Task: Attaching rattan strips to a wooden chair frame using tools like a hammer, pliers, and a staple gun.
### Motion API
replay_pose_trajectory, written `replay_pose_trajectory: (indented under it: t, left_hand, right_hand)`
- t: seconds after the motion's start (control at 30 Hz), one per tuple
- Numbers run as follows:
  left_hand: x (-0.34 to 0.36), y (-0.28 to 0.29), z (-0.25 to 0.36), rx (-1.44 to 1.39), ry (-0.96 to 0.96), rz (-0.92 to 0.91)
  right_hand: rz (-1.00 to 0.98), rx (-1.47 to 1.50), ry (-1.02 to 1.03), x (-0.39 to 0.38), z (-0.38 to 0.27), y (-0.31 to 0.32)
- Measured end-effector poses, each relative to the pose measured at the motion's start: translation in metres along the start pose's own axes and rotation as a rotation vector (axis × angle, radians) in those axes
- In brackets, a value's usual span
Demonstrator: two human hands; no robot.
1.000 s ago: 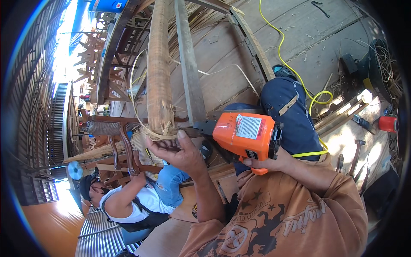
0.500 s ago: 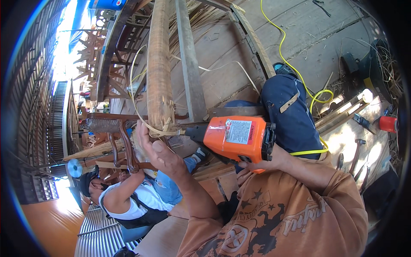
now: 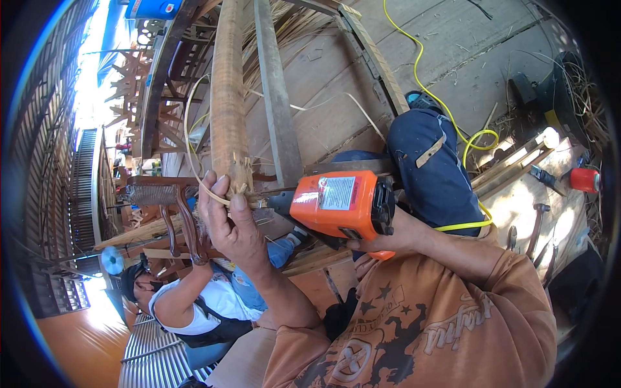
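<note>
My right hand [image 3: 396,234] grips the handle of an orange air stapler [image 3: 336,200], partly hidden behind its body. The tool's dark nose points left, close against the near end of a long brown wooden rail [image 3: 229,103]. A thin pale cane strip [image 3: 188,123] loops beside the rail and comes down to that same end. Thumb and fingers of my left hand [image 3: 231,226] close on the strip there, just left of the stapler's nose. Splintered bits of cane stick out from the rail's end.
A grey wooden bar [image 3: 278,97] runs alongside the rail. The yellow air hose [image 3: 446,110] curls past my knee. Another person [image 3: 194,297] sits at the lower left by a carved chair frame [image 3: 184,220]. A hammer [image 3: 538,229] and red can [image 3: 584,180] lie at the right.
My left hand's fingers, straighter before, now curl with the thumb around the strip. The stapler and rail appear slightly farther left in the picture, as the whole view has shifted a little.
</note>
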State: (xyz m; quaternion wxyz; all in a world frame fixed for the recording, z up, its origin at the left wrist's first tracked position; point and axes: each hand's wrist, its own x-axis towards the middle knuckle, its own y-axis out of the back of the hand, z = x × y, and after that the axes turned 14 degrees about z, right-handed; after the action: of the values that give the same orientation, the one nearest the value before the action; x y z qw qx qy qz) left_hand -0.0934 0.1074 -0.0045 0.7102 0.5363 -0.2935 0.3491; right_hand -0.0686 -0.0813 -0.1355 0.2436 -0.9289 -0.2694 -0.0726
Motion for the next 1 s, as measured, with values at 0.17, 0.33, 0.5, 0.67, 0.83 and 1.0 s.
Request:
replay_pose_trajectory:
  t: [0.17,0.33,0.5,0.67,0.83,1.0]
  left_hand:
    - [0.002,0.001,0.004,-0.015,0.026,0.007]
    - [0.004,0.002,0.006,-0.046,0.050,-0.021]
    - [0.007,0.005,0.006,-0.106,0.036,-0.055]
    - [0.010,0.008,0.005,-0.078,-0.033,-0.044]
    - [0.013,0.005,0.003,-0.060,-0.131,-0.023]
    - [0.012,0.003,0.006,-0.094,-0.032,0.006]
  right_hand:
    - [0.070,0.180,-0.225,-0.006,-0.005,0.007]
    - [0.100,0.264,-0.468,-0.006,-0.010,0.014]
    - [0.079,0.113,-0.233,-0.006,-0.011,0.013]
    - [0.018,0.105,-0.217,-0.010,-0.011,0.011]
    - [0.025,0.097,-0.236,-0.013,-0.009,0.011]
    - [0.040,0.030,-0.158,-0.015,-0.005,0.014]
